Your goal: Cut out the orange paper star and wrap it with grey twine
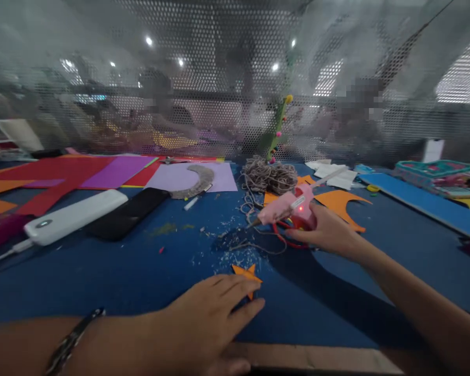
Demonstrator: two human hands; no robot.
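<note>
Near the table's front edge, my left hand (215,308) lies over an orange paper star (247,275), covering part of it. Its fingers are stretched out, with the tips on the star. My right hand (325,230) is wrapped round the handle of a pink hot glue gun (284,208) with a small red light lit. The nozzle points left and down over the blue tabletop, and a glue stick juts from the back. Under the gun lie red-handled scissors (293,240), partly hidden. Grey yarn (268,176) sits in a tangled heap behind, with a loose strand trailing forward.
A yarn-covered crescent (198,183) rests on lilac paper (227,175). To the left are a white power strip (76,216), a black phone-like slab (131,211) and coloured sheets. Orange scraps (342,203) and a blue board (423,201) lie right. A perforated screen (219,104) stands behind.
</note>
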